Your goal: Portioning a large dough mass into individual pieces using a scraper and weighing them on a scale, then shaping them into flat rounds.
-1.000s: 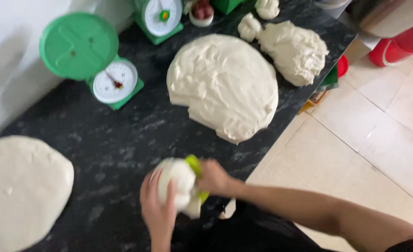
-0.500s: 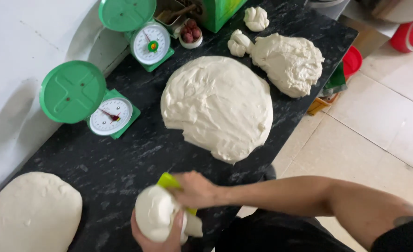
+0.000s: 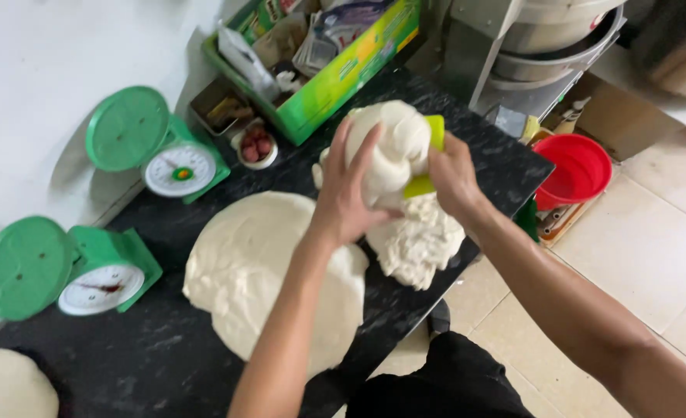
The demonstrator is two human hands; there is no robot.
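While my left hand [image 3: 349,197] cups the dough lump [image 3: 385,151] at upper centre, my right hand [image 3: 451,174] pinches a yellow-green scraper [image 3: 428,166] against it. Judged soft, sticky, sagging, moderately heavy: support from beneath. Ragged dough pile [image 3: 416,244] lies below on the worktop [image 3: 126,356].

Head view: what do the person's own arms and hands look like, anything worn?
Both forearms are bare to the frame edge: no sleeves, gloves, watch or rings visible. The left hand and right hand show bare fingers; any dough residue is unclear.
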